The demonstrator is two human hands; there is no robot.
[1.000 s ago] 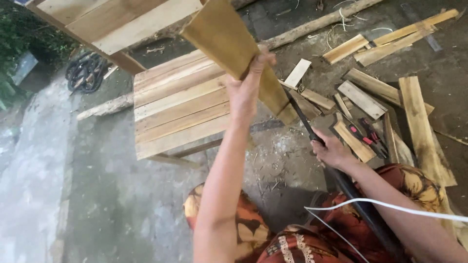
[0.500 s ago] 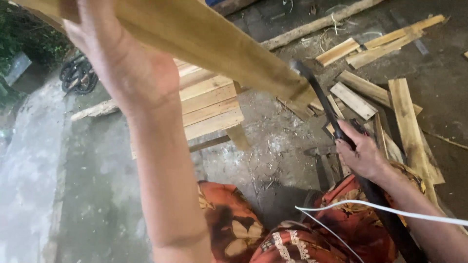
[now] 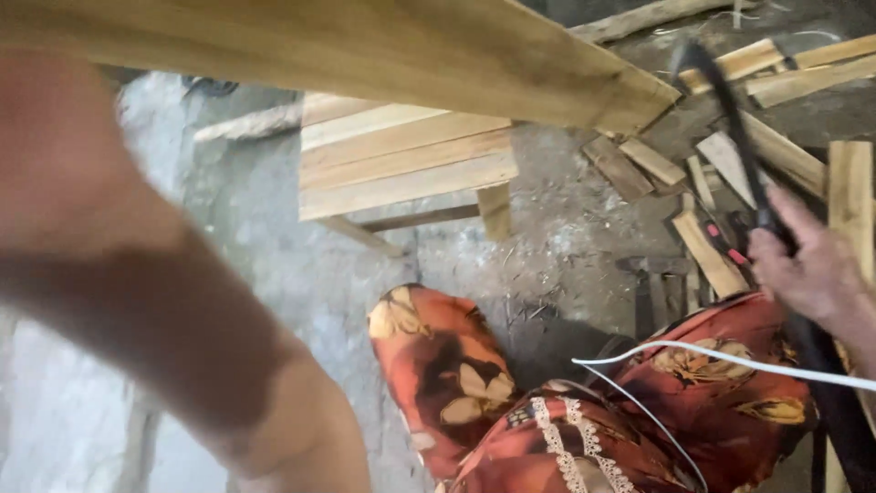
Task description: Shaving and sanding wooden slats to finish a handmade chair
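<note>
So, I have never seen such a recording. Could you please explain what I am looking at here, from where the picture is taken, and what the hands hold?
There is no machine here, only a person working with bare hands. The camera sits on the person's head and looks down, so you see their own arms and their lap in orange patterned cloth.

The left hand, very near the lens and blurred, is raised at a long wooden plank; its fingers cannot be made out. The right hand grips a long black tool.

On the concrete ground lie a panel of joined slats and many scattered wood offcuts. A white cord crosses the lap.
</note>
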